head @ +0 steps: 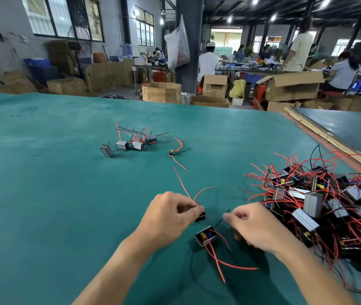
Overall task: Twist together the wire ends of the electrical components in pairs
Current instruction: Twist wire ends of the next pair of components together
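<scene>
My left hand (170,216) pinches a small black component (200,215) just above the green table; its red wires (188,190) curve up and away. My right hand (250,227) pinches a thin black wire (220,221) between thumb and forefinger. That wire runs down to a second component (206,236), a grey box with yellow and blue parts inside, lying on the table between my hands. Its red wires (221,263) trail toward me.
A large heap of components with red and black wires (329,205) lies at the right. A small group of components (131,144) and a single one (171,151) sit farther back on the green table (54,194). Cardboard boxes and people stand beyond the far edge.
</scene>
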`<state>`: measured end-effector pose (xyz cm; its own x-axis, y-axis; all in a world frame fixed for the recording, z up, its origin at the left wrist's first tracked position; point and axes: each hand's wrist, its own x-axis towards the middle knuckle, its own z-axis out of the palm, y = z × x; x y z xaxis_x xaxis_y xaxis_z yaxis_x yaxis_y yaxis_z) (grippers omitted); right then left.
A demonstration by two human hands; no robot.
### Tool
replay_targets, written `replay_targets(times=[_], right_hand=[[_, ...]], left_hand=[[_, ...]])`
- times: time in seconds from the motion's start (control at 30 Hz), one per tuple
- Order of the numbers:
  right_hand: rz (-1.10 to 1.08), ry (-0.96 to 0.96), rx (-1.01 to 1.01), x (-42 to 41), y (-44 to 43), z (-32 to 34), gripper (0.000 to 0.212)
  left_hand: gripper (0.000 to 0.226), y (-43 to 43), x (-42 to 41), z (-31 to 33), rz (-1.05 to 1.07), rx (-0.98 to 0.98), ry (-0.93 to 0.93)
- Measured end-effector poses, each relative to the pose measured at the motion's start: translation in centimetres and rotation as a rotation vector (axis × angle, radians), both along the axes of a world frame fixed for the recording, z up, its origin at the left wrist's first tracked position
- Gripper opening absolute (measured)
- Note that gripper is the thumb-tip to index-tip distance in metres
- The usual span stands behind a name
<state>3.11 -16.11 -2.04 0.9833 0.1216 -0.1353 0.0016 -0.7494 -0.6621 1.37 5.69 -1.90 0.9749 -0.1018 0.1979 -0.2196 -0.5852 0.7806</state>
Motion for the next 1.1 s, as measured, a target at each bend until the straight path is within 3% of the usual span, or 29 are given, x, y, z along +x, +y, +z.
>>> replay_targets(times=[0.1, 0.2, 0.3, 0.43, 0.5, 0.67, 0.8, 0.93, 1.1], right_hand=[[-0.024, -0.128, 0.121, 0.0, 0.9, -0.3, 0.021], [-0.045, -0.184, 0.174, 0.0, 1.7, -1.1, 0.01], [-0.062, -0.21, 0.222, -0.2, 2.4, -1.5, 0.016], [-0.03, -0.128, 0.388, -0.3, 2.8, -1.4, 0.029], [-0.014, -0.105, 0.414, -0.2, 2.7, -1.4, 0.027], [0.043, -0.004, 0.414, -0.5, 2.6, -1.3, 0.008], [0.128, 0.036, 0.437, -0.9, 2.8, -0.9, 0.013], [0.309, 0.131, 0.447, -1.8, 2.7, 0.0, 0.013], [0.461, 0.178, 0.381, -2.7, 3.0, 0.6, 0.031]], left_hand=[[0.013, -0.1, 0.2, 0.2, -0.009, 0.006, -0.085], [0.021, 0.1, 0.2, 0.2, -0.105, -0.014, 0.0], [0.026, -0.1, 0.1, 0.1, -0.15, 0.03, 0.033], [0.016, -0.1, 0.3, 0.0, -0.17, -0.146, 0.102], [0.024, 0.2, 0.2, 0.1, -0.195, -0.241, 0.142], [0.024, -0.2, 0.1, 0.1, -0.105, -0.319, 0.143], [0.019, -0.4, 0.6, -0.2, 0.028, -0.405, 0.171], [0.012, -0.3, 0.6, -0.2, 0.058, -0.353, 0.113], [0.011, -0.8, 0.3, 0.5, 0.009, -0.558, 0.183]])
